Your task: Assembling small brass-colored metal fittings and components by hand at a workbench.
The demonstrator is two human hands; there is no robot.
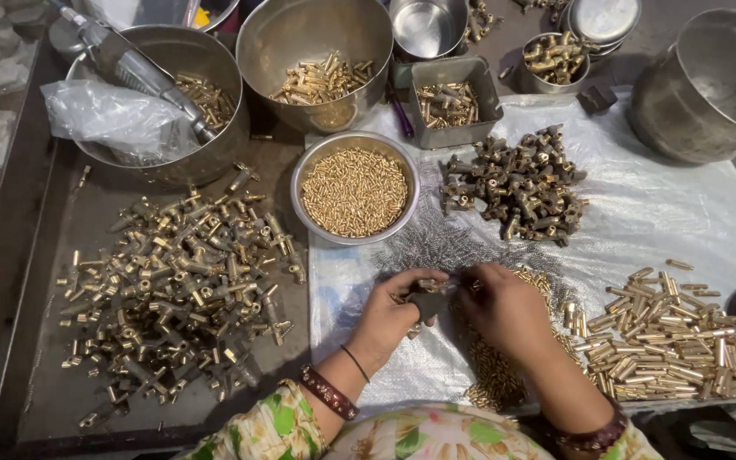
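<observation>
My left hand point(392, 313) grips a small dark metal fitting point(429, 302) over a white plastic sheet point(675, 204). My right hand point(504, 308) meets it from the right, fingertips pinched at the fitting's top end; what they pinch is too small to tell. Under the hands lies a heap of thin grey springs point(445, 247) and a spread of small brass pins point(491, 375). A steel bowl point(304, 170) filled with tiny brass pins stands just beyond the hands.
Dark fittings point(517, 183) are piled at the back of the sheet, brass tubes point(666, 332) at right. Assembled brass fittings point(181, 281) cover the dark tray at left. Behind stand steel bowls point(317, 51), a square tin point(456, 98) and a large pot point(713, 85).
</observation>
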